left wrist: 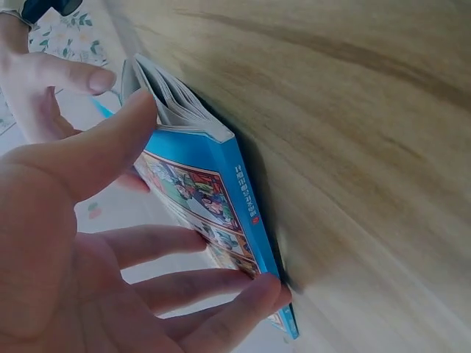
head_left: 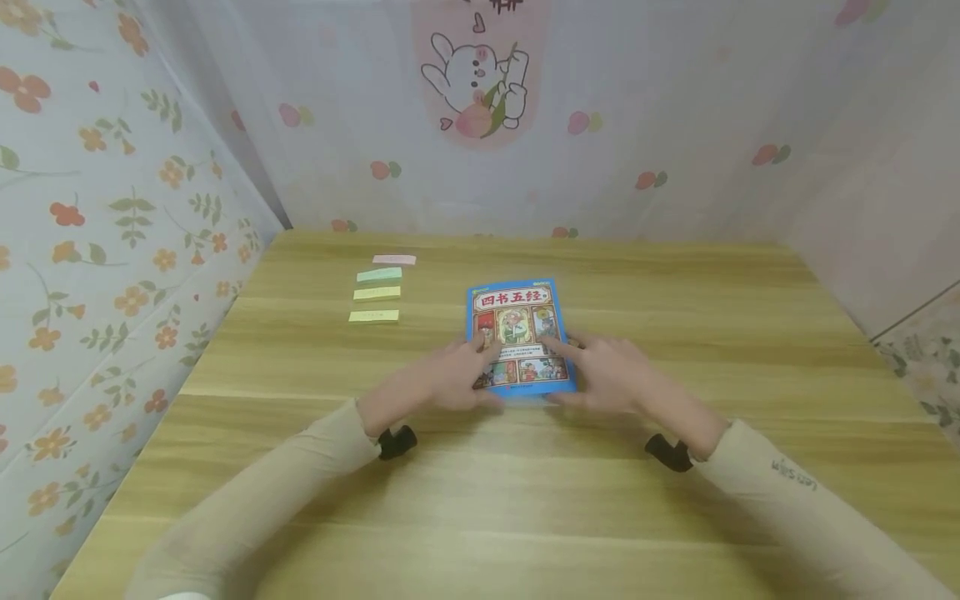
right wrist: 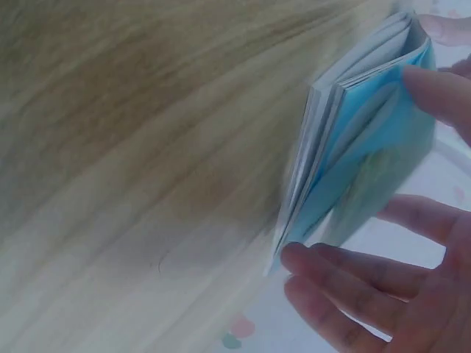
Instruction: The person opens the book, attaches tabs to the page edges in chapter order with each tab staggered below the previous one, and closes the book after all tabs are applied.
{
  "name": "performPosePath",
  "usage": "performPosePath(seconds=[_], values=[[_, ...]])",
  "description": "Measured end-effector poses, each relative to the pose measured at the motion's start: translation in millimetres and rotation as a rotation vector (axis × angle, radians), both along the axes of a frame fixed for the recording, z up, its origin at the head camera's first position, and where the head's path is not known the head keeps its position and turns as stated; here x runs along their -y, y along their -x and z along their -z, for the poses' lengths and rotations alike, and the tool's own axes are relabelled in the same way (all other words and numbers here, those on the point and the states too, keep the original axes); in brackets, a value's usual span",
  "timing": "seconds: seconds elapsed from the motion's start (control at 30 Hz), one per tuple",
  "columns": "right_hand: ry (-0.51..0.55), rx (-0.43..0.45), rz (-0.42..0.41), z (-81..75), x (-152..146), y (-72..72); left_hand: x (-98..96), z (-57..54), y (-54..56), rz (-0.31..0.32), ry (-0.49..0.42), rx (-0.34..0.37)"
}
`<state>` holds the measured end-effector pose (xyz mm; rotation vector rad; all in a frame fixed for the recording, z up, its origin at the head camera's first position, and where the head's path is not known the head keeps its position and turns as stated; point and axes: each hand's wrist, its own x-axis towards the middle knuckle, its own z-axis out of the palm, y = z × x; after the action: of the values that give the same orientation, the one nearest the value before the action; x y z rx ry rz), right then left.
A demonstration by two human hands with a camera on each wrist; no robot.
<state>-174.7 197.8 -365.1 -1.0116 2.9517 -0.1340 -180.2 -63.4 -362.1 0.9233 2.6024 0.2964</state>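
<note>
A comic-style paperback book (head_left: 517, 296) with a blue border, red title characters and small illustrated panels lies cover up on the wooden table. At its left side, my left hand (head_left: 456, 377) holds it, fingers on the cover and spine, thumb by the bottom edge. My right hand (head_left: 613, 372) holds the opposite side, with fingertips at the open page edge. In the left wrist view, the pages at the bottom of the book (left wrist: 195, 173) stand slightly fanned. Glare washes out the cover of the book (right wrist: 368, 158) in the right wrist view.
Left of the book, several paper strips form a column: a pink strip (head_left: 393, 260), a green strip (head_left: 379, 274) and yellow strips (head_left: 373, 317). A floral curtain (head_left: 112, 250) hangs at the left, and a rabbit-print curtain (head_left: 630, 100) stands behind the table (head_left: 675, 292).
</note>
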Motion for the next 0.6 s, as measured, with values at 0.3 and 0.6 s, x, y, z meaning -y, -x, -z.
performPosePath(seconds=[0.3, 0.6], values=[[0.041, -0.113, -0.019, -7.7, -1.7, 4.2, 0.4, -6.3, 4.8, 0.06, 0.016, -0.028], [0.12, -0.122, -0.057, -5.8, 1.1, 2.5, -1.2, 1.1, 1.2, 0.075, 0.031, -0.135]])
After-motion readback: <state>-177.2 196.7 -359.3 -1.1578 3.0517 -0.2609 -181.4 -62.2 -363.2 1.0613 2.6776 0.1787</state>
